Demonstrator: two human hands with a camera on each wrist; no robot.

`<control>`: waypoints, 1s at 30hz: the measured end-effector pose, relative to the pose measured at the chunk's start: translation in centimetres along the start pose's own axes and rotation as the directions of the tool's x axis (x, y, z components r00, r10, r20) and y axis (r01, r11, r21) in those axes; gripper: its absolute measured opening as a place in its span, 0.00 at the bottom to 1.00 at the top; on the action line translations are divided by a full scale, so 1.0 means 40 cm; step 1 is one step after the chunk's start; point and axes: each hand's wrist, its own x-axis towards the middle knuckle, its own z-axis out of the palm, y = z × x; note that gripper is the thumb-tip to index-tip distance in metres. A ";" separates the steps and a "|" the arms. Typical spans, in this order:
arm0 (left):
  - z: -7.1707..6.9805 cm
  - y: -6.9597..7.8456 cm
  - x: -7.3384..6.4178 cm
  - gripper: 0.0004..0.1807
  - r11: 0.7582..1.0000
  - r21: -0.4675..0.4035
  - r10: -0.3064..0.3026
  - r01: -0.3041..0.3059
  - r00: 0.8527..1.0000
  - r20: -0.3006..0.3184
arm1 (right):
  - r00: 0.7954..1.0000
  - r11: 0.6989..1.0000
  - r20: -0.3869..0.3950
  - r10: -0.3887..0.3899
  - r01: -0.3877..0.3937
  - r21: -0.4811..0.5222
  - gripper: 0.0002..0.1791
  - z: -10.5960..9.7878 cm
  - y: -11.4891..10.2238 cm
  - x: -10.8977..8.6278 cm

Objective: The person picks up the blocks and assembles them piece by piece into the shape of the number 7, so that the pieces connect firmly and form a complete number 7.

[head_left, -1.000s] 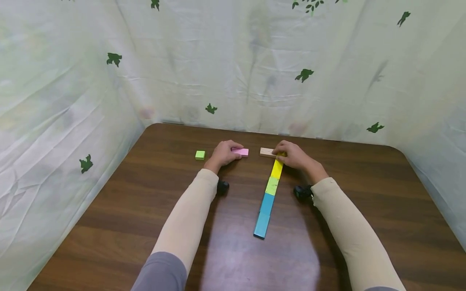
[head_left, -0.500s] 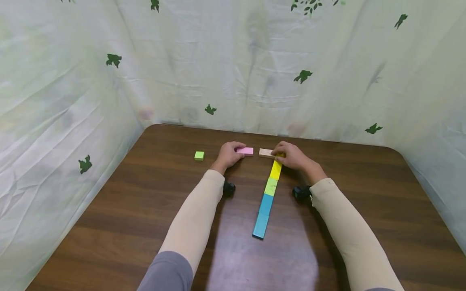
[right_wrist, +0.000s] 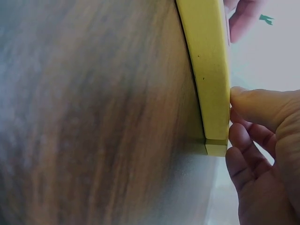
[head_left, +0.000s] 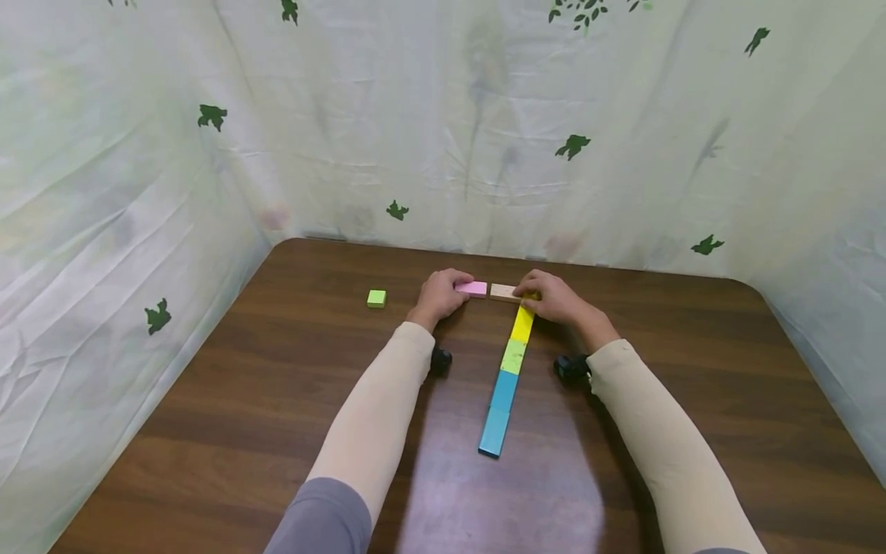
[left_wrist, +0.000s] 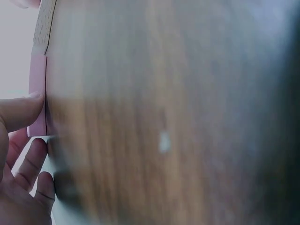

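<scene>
Near the back of the brown table, my left hand (head_left: pixel 440 294) pinches a pink block (head_left: pixel 474 289) by its left end. In the left wrist view the thumb presses the near side of the pink block (left_wrist: pixel 37 75). Just right of it lies a plain wooden block (head_left: pixel 504 292), nearly end to end. My right hand (head_left: pixel 554 297) holds the far end of a yellow block (head_left: pixel 523 324), where the wooden block meets it. In the right wrist view the thumb lies at the edge of the yellow block (right_wrist: pixel 206 70); the other fingers bend behind.
From the yellow block a row runs toward me: a light green block (head_left: pixel 513 356), then two blue blocks (head_left: pixel 494 431). A small green block (head_left: pixel 377 298) lies alone at the left on the table (head_left: pixel 291 369). A pale curtain (head_left: pixel 443 138) hangs behind the table.
My left hand has slid the pink block to the right, narrowing the gap to the wooden block. The right hand has stayed at the corner.
</scene>
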 end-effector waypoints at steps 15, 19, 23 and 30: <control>0.014 0.012 0.004 0.19 0.998 0.057 0.011 -0.012 1.000 0.007 | 1.000 1.000 -0.007 0.000 0.000 -0.016 0.14 0.005 0.004 0.000; 0.012 0.012 0.008 0.19 0.998 0.058 0.016 -0.017 1.000 0.012 | 1.000 1.000 -0.001 -0.001 0.001 -0.032 0.14 0.003 0.001 0.002; 0.012 0.012 0.010 0.19 0.998 0.058 0.016 -0.017 1.000 0.020 | 1.000 0.999 0.002 0.006 -0.006 -0.040 0.14 0.001 -0.003 0.002; 0.014 0.015 0.010 0.19 0.998 0.059 0.000 -0.002 1.000 0.026 | 1.000 0.999 -0.001 0.006 -0.006 -0.039 0.14 0.005 -0.005 -0.001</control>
